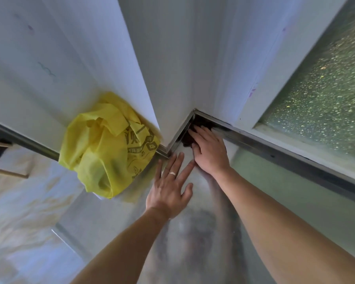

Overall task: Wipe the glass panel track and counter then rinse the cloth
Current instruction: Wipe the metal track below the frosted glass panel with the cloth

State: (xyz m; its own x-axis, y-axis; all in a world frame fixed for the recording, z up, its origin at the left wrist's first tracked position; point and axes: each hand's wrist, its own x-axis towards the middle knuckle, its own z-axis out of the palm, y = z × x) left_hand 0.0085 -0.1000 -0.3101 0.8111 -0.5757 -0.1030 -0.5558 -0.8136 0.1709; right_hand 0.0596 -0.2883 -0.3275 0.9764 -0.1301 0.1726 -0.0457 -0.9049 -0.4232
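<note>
Two bare hands work at the inner corner of a glossy grey bench [254, 181], where two metal track strips meet. The right hand [209, 150] lies flat with straight fingers, pressing a dark crumpled cloth [188, 141] into the corner of the metal track [254, 138]; most of the cloth is hidden under the palm and fingers. The left hand [170, 187] rests open on the bench surface just near of the corner, fingers spread and straight, a pale ring on one finger. Its fingertips lie just beside the right hand. To the left, a crumpled yellow plastic bag with dark print [109, 144] sits on the bench against the white wall panel [90, 58], touching the track. On the far right, a textured frosted glass panel [324, 95] stands above the track in a pale frame.
</note>
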